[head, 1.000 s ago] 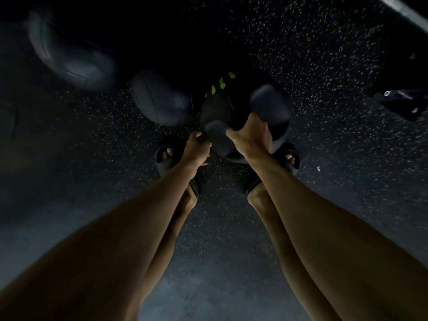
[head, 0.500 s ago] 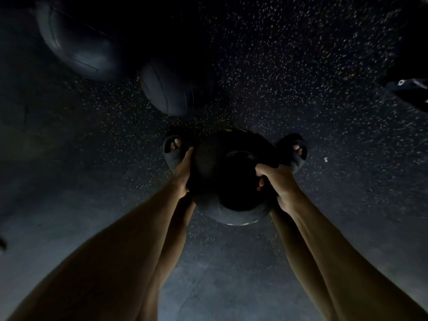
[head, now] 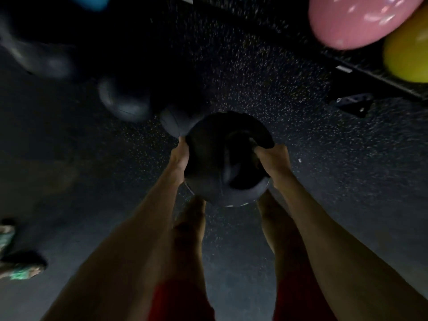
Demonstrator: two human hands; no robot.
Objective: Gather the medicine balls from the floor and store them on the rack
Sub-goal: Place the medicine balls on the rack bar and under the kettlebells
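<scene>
Together, left hand and right hand grip the medicine ball.

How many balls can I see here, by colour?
Dark: 3 (held medicine ball, near floor ball, far floor ball)
Pink ball: 1
Yellow ball: 1
Blue ball: 1, cut off
Total: 6; blurred grey shape beside the held one uncounted.

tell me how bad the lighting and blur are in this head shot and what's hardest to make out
Head view: very dim, the held medicine ball is near black against the speckled floor; head view: motion blur smears the dark balls lying at upper left; head view: the pink ball and yellow ball at upper right are brightest, the pink one streaked with glare.
</scene>
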